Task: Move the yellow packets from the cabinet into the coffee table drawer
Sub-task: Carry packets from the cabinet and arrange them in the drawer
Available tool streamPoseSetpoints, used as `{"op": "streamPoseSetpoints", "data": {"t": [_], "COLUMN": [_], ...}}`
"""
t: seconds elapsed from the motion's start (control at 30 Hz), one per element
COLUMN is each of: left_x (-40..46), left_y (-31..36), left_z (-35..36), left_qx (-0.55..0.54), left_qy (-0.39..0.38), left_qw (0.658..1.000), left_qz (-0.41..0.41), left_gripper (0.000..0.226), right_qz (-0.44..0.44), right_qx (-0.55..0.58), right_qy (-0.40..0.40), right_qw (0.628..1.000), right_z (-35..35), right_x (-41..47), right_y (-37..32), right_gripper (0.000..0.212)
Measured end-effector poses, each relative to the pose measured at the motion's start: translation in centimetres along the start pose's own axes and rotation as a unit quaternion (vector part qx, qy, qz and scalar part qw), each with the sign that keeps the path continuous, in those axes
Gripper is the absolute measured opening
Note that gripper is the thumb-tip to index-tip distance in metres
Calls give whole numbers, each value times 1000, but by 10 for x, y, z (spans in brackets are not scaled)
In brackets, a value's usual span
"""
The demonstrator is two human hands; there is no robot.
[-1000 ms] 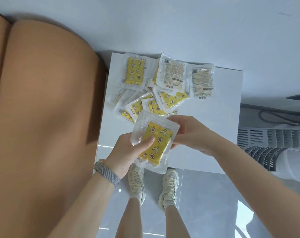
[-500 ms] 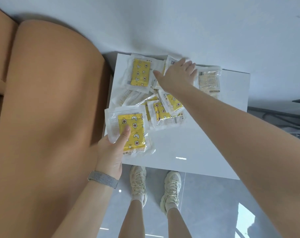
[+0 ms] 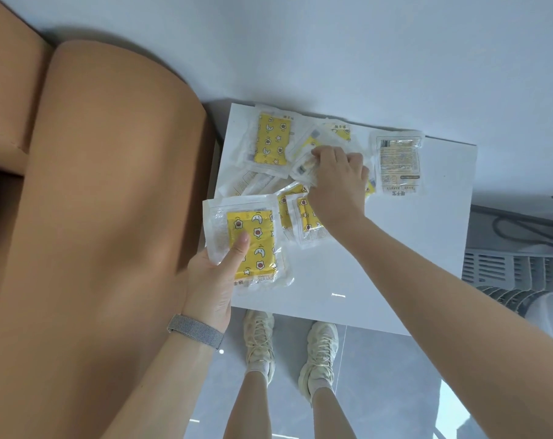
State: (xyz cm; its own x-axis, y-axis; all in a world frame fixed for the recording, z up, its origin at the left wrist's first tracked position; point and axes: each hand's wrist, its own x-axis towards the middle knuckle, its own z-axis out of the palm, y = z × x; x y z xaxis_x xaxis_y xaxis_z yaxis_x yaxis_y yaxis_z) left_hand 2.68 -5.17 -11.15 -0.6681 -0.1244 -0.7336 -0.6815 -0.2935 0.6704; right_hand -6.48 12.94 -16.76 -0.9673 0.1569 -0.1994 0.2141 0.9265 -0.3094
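A yellow packet [image 3: 251, 245] is gripped at centre frame by the left hand [image 3: 210, 280], thumb pressed on its face. A clear-wrapped packet [image 3: 307, 167] in the pile of packets [image 3: 295, 172] on the white cabinet top [image 3: 395, 248] is pinched by the right hand [image 3: 338, 182], upper centre.

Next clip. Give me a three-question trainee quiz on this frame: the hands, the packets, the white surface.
1. True or false: the left hand holds a yellow packet with its thumb pressed on the front.
2. What are the right hand's fingers doing? A) resting flat on bare surface B) pinching a packet in the pile C) gripping the wristband
3. Fill in: the packet lying apart at the right shows its ____ side, not the yellow one.

Key: 1 true; 2 B; 3 printed label
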Motion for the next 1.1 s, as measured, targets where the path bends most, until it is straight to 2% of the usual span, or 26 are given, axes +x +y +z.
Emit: {"op": "streamPoseSetpoints", "data": {"t": [0.13, 0.2, 0.23, 0.27, 0.33, 0.37, 0.43, 0.5, 0.53, 0.6, 0.7, 0.83, 0.93, 1.1], "left_x": [2, 4, 4, 5, 6, 6, 6, 5, 5, 4, 3, 2, 0, -4], "left_y": [1, 2, 3, 3, 2, 2, 1, 1, 0, 0, 0, -2, -2, -3], "left_z": [-1, -3, -3, -4, -5, -5, -4, -3, -2, -2, -5, -10, -11, -10], "left_qx": [0, 2, 2, 2, -2, -5, -10, -9, -11, -13, -9, -13, -20, -33], "left_qy": [2, 2, 1, 0, 1, 3, 8, 7, 6, 4, 1, 7, 11, 8], "left_qw": [1000, 1000, 1000, 1000, 1000, 1000, 1000, 1000, 1000, 1000, 1000, 1000, 1000, 999], "left_qz": [-1, -2, -2, -3, -4, -5, -6, -2, 0, 2, -1, -6, -7, -7], "left_gripper": [37, 40, 40, 38, 34, 33, 35, 40, 42, 44, 41, 33, 31, 29], "right_qz": [19, 45, 63, 93, 154, 163, 158, 135, 115, 95, 98, 74, 48, 2], "right_qx": [127, 123, 127, 168, 331, 375, 323, 159, 90, 28, 24, -10, -9, 82], "right_qy": [-37, -74, -103, -135, -181, -200, -248, -259, -251, -235, -183, -115, -93, -98], "right_qw": [991, 989, 985, 972, 913, 890, 899, 943, 957, 967, 978, 991, 994, 992], "right_z": [-14, -31, -41, -50, -68, -71, -66, -52, -44, -32, -17, -11, -10, -17], "right_x": [-3, 8, 15, 22, 32, 36, 40, 42, 42, 40, 35, 28, 26, 13], "right_y": [5, 10, 13, 17, 18, 18, 13, 7, 4, -4, -9, -9, -11, -11], "right_gripper": [36, 18, 22, 29, 20, 17, 31, 47, 48, 46, 35, 40, 36, 21]}}
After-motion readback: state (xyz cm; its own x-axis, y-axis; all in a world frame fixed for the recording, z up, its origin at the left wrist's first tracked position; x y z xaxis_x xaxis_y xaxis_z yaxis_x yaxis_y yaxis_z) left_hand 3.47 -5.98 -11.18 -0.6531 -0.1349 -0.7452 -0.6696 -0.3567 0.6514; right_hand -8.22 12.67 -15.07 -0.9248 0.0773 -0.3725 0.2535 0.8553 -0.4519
